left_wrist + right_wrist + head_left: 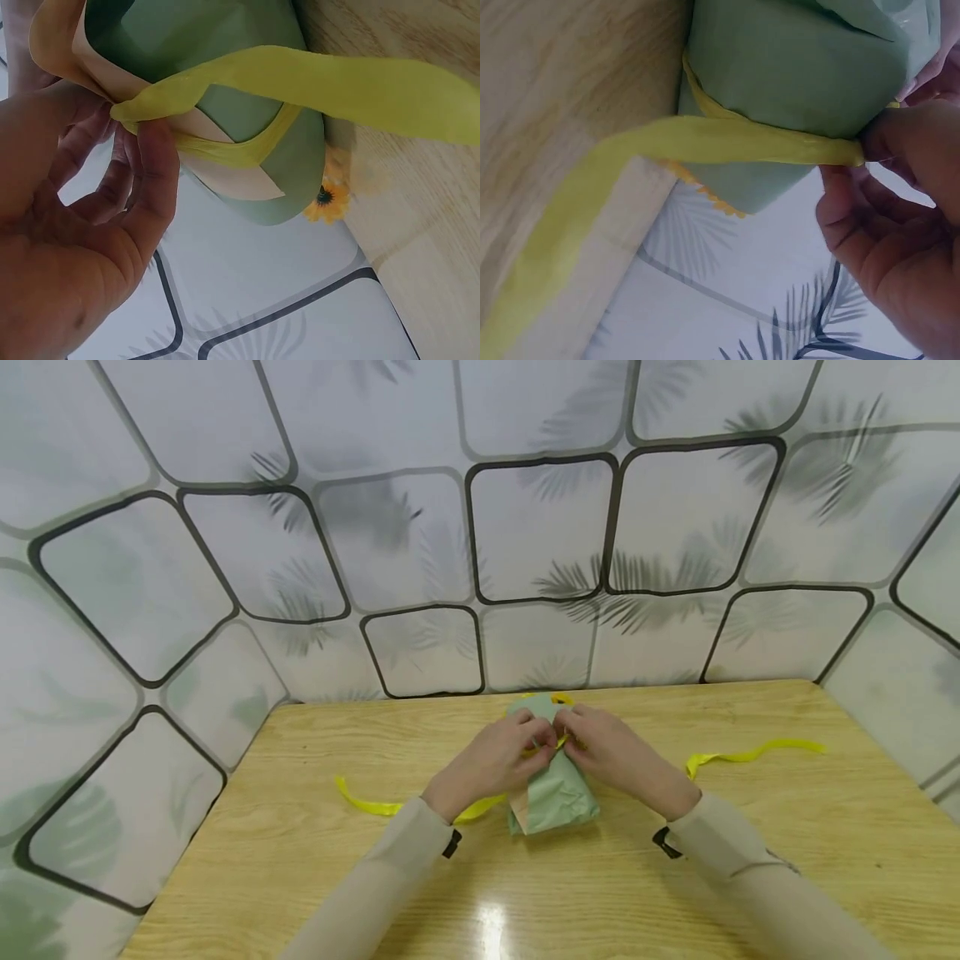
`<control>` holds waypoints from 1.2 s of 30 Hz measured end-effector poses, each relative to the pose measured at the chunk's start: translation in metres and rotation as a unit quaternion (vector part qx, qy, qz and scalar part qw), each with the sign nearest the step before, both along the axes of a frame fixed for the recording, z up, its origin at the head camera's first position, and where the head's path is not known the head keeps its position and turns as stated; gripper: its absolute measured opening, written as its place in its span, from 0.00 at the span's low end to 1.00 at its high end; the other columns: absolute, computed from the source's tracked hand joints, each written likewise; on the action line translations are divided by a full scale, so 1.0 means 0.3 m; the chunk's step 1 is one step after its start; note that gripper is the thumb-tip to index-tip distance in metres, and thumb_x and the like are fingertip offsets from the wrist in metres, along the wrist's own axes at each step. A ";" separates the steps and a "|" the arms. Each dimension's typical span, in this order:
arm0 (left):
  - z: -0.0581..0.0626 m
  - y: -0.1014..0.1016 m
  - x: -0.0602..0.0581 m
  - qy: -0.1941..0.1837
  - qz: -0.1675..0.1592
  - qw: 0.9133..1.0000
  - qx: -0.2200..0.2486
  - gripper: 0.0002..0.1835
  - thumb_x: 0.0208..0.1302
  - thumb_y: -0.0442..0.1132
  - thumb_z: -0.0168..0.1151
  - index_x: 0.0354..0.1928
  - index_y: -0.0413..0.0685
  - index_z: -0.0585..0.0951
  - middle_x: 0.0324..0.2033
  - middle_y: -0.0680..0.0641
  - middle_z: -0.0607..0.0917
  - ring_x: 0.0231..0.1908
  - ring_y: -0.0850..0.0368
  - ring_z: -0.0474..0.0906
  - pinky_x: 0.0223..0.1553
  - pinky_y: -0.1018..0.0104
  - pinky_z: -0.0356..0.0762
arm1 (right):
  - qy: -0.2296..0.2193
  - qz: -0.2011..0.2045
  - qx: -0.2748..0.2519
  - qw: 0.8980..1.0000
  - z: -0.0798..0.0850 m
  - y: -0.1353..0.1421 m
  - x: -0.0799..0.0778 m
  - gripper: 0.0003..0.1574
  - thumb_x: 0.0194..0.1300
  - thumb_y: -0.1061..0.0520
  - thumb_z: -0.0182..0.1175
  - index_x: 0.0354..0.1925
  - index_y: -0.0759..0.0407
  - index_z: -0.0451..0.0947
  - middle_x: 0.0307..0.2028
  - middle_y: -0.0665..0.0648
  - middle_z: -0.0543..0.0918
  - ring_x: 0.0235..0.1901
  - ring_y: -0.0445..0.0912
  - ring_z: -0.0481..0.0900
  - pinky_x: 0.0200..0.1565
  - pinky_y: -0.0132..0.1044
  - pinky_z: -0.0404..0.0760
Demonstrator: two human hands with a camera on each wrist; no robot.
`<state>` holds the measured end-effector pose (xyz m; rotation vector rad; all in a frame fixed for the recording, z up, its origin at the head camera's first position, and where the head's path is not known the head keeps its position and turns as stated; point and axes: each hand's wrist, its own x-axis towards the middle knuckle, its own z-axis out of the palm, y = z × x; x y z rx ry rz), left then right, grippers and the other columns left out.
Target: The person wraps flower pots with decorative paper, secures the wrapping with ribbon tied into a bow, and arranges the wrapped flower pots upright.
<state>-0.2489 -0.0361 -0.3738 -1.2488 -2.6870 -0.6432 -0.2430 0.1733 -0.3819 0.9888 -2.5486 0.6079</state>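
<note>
A bouquet wrapped in green paper (561, 797) with a pale inner side lies at the middle of the table, its flared paper end towards me. Yellow ribbon (352, 86) runs around its narrow part. My left hand (491, 760) pinches the ribbon between thumb and forefinger against the wrap, as the left wrist view shows. Opposite it, close by, my right hand (618, 756) pinches the ribbon (735, 141) where it crosses the paper. An orange-yellow flower (327, 201) peeks out at the far end. Fingers partly hide the spot where the ribbon crosses.
One ribbon tail (363, 804) trails left over the wooden table (300, 877), passing under my left forearm. Another tail (757, 753) stretches out to the right. Behind the table's far edge stands a patterned white backdrop (540, 535), which also closes both sides.
</note>
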 end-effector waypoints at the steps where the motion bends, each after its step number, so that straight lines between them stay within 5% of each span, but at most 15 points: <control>1: 0.000 -0.001 0.000 -0.005 0.002 1.000 0.002 0.07 0.76 0.41 0.58 0.46 0.50 0.83 0.42 0.51 0.82 0.42 0.58 0.80 0.43 0.69 0.79 | 0.000 0.003 -0.013 1.000 -0.003 0.000 0.000 0.12 0.64 0.73 0.59 0.35 0.57 0.79 0.30 0.52 0.80 0.28 0.40 0.70 0.31 0.31 0.72; 7: 0.004 0.003 -0.016 -0.056 0.037 0.997 0.047 0.14 0.81 0.45 0.51 0.42 0.50 0.85 0.36 0.52 0.85 0.32 0.62 0.77 0.33 0.72 0.75 | 0.012 -0.004 -0.063 0.998 -0.014 0.007 0.001 0.09 0.63 0.74 0.61 0.37 0.62 0.80 0.31 0.56 0.84 0.28 0.41 0.77 0.30 0.33 0.79; 12: -0.002 0.019 -0.044 -0.098 0.056 0.991 0.069 0.11 0.78 0.45 0.56 0.44 0.50 0.85 0.33 0.52 0.87 0.30 0.64 0.79 0.32 0.74 0.77 | 0.008 -0.019 -0.060 0.998 -0.016 0.012 0.005 0.10 0.62 0.73 0.60 0.35 0.61 0.77 0.27 0.52 0.79 0.25 0.38 0.70 0.27 0.31 0.72; 20: -0.003 0.029 -0.064 -0.100 0.047 0.992 0.055 0.08 0.74 0.42 0.62 0.45 0.50 0.88 0.34 0.52 0.87 0.33 0.63 0.81 0.35 0.73 0.78 | 0.004 -0.029 -0.069 0.997 -0.027 0.014 0.013 0.11 0.62 0.74 0.61 0.34 0.59 0.75 0.25 0.51 0.76 0.25 0.37 0.67 0.26 0.29 0.70; 26: 0.001 0.034 -0.052 -0.112 0.085 0.986 0.090 0.09 0.78 0.43 0.52 0.45 0.50 0.81 0.36 0.51 0.88 0.33 0.63 0.82 0.36 0.72 0.79 | -0.017 -0.022 -0.104 0.994 -0.016 0.024 0.037 0.09 0.60 0.70 0.66 0.32 0.58 0.79 0.28 0.51 0.82 0.28 0.38 0.80 0.30 0.31 0.80; 30: 0.000 0.031 -0.041 -0.116 0.102 0.983 0.103 0.10 0.80 0.44 0.47 0.47 0.50 0.77 0.36 0.49 0.87 0.31 0.62 0.80 0.33 0.70 0.78 | -0.059 -0.029 -0.109 0.992 -0.007 0.027 0.042 0.10 0.66 0.63 0.66 0.28 0.54 0.81 0.25 0.48 0.82 0.25 0.36 0.78 0.28 0.29 0.79; 36: -0.004 0.018 -0.026 -0.112 0.072 0.987 0.093 0.10 0.82 0.46 0.48 0.48 0.51 0.76 0.39 0.50 0.87 0.34 0.62 0.82 0.35 0.71 0.80 | -0.044 -0.053 -0.096 0.993 -0.016 0.015 0.024 0.02 0.68 0.63 0.66 0.36 0.62 0.84 0.23 0.50 0.82 0.22 0.35 0.74 0.27 0.29 0.74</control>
